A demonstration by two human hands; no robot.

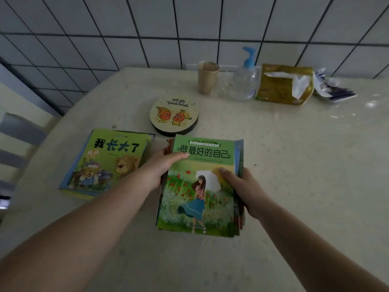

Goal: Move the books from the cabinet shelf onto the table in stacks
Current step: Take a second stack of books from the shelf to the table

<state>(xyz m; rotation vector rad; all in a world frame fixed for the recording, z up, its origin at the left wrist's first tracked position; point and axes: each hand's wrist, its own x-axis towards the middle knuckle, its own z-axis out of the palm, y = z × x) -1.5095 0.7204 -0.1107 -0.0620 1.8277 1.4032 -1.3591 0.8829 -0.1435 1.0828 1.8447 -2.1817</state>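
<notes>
Landmark: the round coaster stack [174, 116], cartoon figures on top, near the middle of the table [294, 175].

Table: pale, speckled surface, set against a tiled wall [147, 28]. We note a chair back [14, 131] off its left edge.

Stack of books with the green girl-and-umbrella cover [200, 186]: lies in front of the coaster stack, nearly touching it at the far edge. Edges of the lower books stick out unevenly on the right side. We cannot tell whether it rests fully on the table or is lifted a little.

Stack of books with the lion-and-bear cover [105, 163]: left of and in front of the coaster stack, flat on the table, just beside the first stack, untouched.

Left hand [162, 165]: clamped on the left edge of the umbrella stack, thumb on the cover, fingers under or behind.

Right hand [242, 186]: clamped on the right edge of the same stack, thumb on the cover.

Behind and right of the coaster stack, along the wall: tissue pack [284, 84], pump bottle [245, 79], paper cup [207, 76].
</notes>
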